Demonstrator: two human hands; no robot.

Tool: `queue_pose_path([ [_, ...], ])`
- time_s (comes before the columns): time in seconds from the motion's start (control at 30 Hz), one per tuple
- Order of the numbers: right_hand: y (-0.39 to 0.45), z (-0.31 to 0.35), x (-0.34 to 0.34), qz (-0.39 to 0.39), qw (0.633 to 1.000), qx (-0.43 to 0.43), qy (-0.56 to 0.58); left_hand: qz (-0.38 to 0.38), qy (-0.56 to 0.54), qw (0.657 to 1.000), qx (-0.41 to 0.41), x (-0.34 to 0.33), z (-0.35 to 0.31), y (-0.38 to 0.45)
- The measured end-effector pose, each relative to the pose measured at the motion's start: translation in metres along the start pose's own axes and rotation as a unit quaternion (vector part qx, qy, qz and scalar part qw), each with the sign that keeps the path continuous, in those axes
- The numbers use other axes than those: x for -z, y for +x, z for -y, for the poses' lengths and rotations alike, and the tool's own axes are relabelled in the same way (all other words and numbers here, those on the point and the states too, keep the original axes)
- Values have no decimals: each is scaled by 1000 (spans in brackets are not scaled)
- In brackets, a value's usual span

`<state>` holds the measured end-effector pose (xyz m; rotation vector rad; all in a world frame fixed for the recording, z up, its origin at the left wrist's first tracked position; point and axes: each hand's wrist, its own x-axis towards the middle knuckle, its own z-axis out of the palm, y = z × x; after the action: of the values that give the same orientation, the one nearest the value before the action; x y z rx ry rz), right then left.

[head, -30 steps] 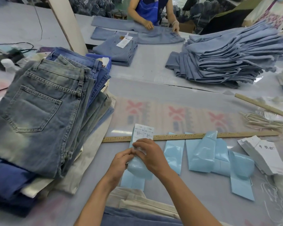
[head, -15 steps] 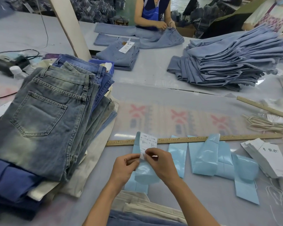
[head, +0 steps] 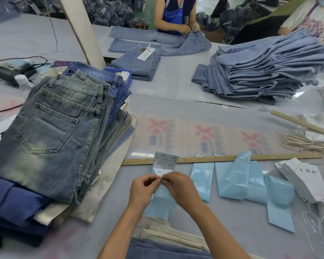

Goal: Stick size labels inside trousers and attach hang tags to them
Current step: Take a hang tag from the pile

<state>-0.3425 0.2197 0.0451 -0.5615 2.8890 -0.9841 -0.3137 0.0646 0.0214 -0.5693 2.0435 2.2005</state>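
Note:
A strip of white size labels [head: 166, 161] on light blue backing stands up over the wooden ruler [head: 223, 158]. My left hand [head: 143, 191] and my right hand [head: 180, 189] meet at the strip's lower part, fingertips pinching it. The blue backing [head: 160, 204] curls down under my hands. A stack of folded trousers [head: 51, 131] with faded grey-blue jeans on top lies at the left. White hang tags [head: 305, 180] are piled at the right edge. Beige and blue trousers [head: 166, 238] lie at the table's near edge between my forearms.
Several empty blue backing strips [head: 238, 180] lie right of my hands. Cream strings [head: 303, 141] and a second ruler [head: 303, 124] are at the right. A tall pile of light blue jeans [head: 260, 71] sits at the back right. A person in a blue apron [head: 176, 14] handles jeans across the table.
My hands have slid down the label strip, so more of the white labels shows above them. The view has shifted slightly forward.

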Motion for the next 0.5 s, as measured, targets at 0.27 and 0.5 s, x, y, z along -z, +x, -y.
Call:
queue_pose_path([
  [0.27,5,-4,5,21,997,-58,35,11,72,996,-60,2,-2,-3],
  [0.5,8,-1,5,-2,980,-147,135,-34,100,993,-52,4,0,-3],
])
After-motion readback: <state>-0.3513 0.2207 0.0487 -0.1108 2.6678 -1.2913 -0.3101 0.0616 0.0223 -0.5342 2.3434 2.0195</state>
